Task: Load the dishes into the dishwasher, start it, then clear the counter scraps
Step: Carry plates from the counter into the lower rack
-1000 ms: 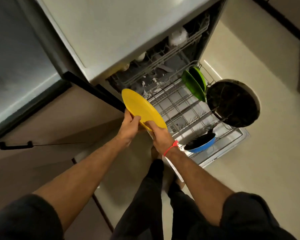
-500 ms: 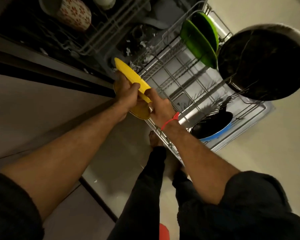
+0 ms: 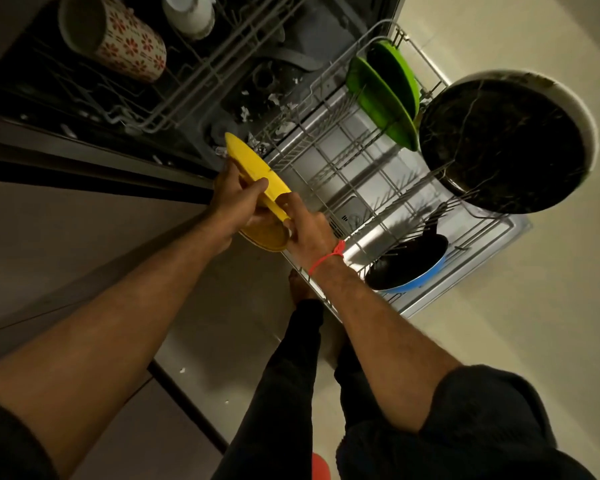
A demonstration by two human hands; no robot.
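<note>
Both hands hold yellow plates at the near left corner of the pulled-out lower dishwasher rack (image 3: 343, 168). My left hand (image 3: 236, 199) grips the upper yellow plate (image 3: 253, 168), which is tilted on edge. My right hand (image 3: 305, 230), with a red string at the wrist, pinches its lower rim, and a second yellow plate (image 3: 265, 239) shows beneath both hands. In the rack stand two green plates (image 3: 381, 95), a large dark pan (image 3: 503, 143) and a blue-rimmed frying pan (image 3: 407, 268).
The upper rack (image 3: 194, 81) holds a floral mug (image 3: 118, 39) and a white cup (image 3: 187, 12). Food bits lie on the dishwasher floor (image 3: 257, 98). Cabinet fronts (image 3: 66, 237) are at left; my legs (image 3: 291, 393) stand beside the open door. Pale floor tiles (image 3: 534, 341) spread to the right.
My head has dropped closer to the dishwasher. The yellow plate has turned from nearly flat to on edge and come down to the lower rack's corner, both hands still on it.
</note>
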